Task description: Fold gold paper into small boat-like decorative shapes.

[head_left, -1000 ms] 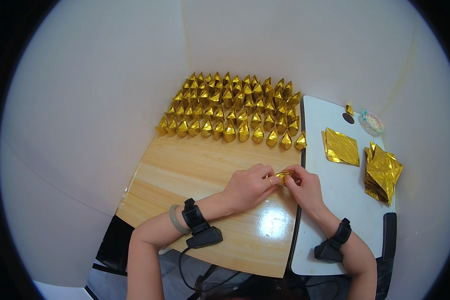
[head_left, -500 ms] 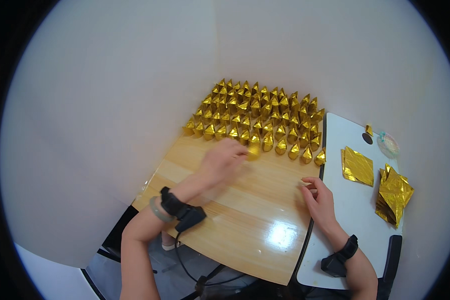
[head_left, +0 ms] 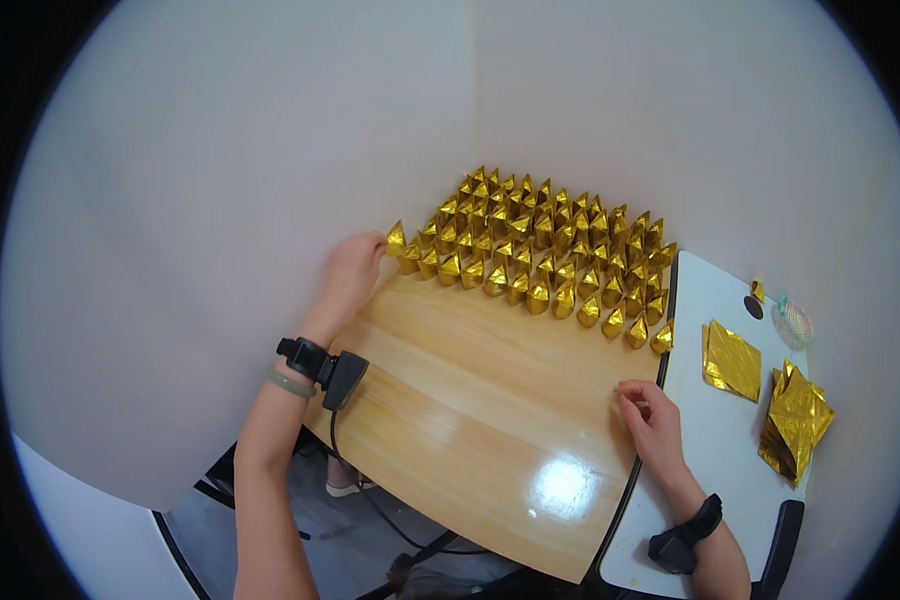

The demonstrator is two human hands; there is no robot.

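My left hand (head_left: 353, 268) pinches a folded gold paper ingot (head_left: 396, 240) with the fingertips, at the left end of the front rows and close to the wall. Beside it stand many more upright gold paper ingots (head_left: 538, 296), packed in slanting rows over the far part of the wooden table (head_left: 470, 390). Near the right edge of that table my right hand (head_left: 656, 425) rests with its fingers loosely bent and the thumb a little apart. Nothing shows in it. Both wrists carry black strapped devices.
On the white side table (head_left: 705, 465) lie flat gold paper sheets (head_left: 732, 360) and a fanned gold pile (head_left: 797, 420). A pale mesh container (head_left: 793, 322) and a small gold piece (head_left: 758, 291) stand behind them. Pale walls (head_left: 270, 150) enclose the far and left sides.
My left hand has moved left and away from me, carrying the gold paper ingot from the middle to the left end of the rows. The view has shifted slightly; my right hand stays put.
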